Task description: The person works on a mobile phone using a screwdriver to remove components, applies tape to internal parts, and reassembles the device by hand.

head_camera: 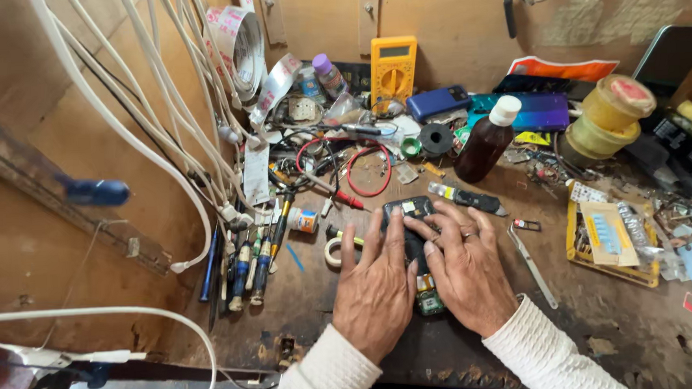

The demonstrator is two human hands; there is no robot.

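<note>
My left hand (pixel 376 286) and right hand (pixel 467 271) press flat on the small phone (pixel 417 250), not gripping, just below the brown bottle (pixel 487 142). Its back looks open; insides show, so work remains.

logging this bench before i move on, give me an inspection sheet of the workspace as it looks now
surface: worn brown wooden bench, scratched and chipped at the front edge
job's things: opened phone lies flat, circuit board showing at its near end, mostly covered by both hands
clutter: screwdrivers in a row at left, tweezers at right, brown bottle, yellow multimeter, tape rolls, blue phone, yellow parts tray
grippers: left hand and right hand press flat on the phone, fingers spread; ring on the right hand
cables: white cables hang down at left; red probe lead coils mid-bench
surroundings: wooden back wall; no other person seen
</note>
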